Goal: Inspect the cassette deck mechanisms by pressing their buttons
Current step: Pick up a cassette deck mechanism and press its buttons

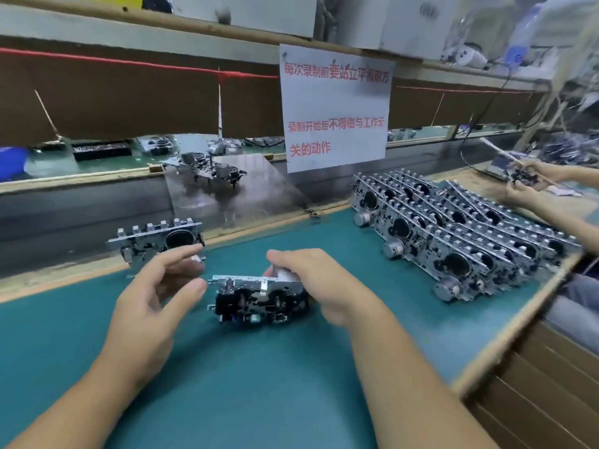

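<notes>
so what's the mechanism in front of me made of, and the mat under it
The cassette deck mechanism under the right hand looks like bright stamped metal along its top plate, which glints silver, over matte black parts that are probably plastic. The mat looks like dull teal rubber or vinyl, smooth and without shine.

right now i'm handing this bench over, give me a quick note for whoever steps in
Right hand grips the cassette deck mechanism lying on the green mat, fingers curled over its motor end.
Left hand is open beside it, holding nothing.
One mechanism stands apart at the mat's far left edge; whether it has been checked cannot be told.
A stack of mechanisms lies on the right, apparently still to inspect.
Next: likely press the held unit's buttons.
</notes>
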A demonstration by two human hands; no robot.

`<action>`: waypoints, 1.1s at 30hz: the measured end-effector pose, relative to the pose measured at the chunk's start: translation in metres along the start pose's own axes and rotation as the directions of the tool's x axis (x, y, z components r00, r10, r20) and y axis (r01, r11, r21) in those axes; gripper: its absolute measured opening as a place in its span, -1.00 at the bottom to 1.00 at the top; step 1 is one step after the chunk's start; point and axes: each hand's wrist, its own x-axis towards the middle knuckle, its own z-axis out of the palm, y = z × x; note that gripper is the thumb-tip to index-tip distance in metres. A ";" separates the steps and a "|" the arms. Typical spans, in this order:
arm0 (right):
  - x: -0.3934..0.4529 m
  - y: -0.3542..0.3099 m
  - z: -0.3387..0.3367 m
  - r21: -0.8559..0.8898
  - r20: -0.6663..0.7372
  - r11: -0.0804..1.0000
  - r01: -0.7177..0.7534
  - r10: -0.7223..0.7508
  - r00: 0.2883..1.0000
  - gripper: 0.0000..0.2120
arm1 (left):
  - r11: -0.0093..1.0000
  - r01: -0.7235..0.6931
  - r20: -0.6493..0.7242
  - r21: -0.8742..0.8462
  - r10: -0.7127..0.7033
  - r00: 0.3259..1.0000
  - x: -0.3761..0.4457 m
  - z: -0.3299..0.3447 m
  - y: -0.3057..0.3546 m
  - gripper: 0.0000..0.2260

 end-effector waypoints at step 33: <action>0.005 -0.006 0.071 -0.813 0.129 0.480 0.330 -0.403 0.906 0.04 | 0.935 0.314 -0.160 -0.167 -0.340 0.927 0.028 0.007 -0.018 -0.90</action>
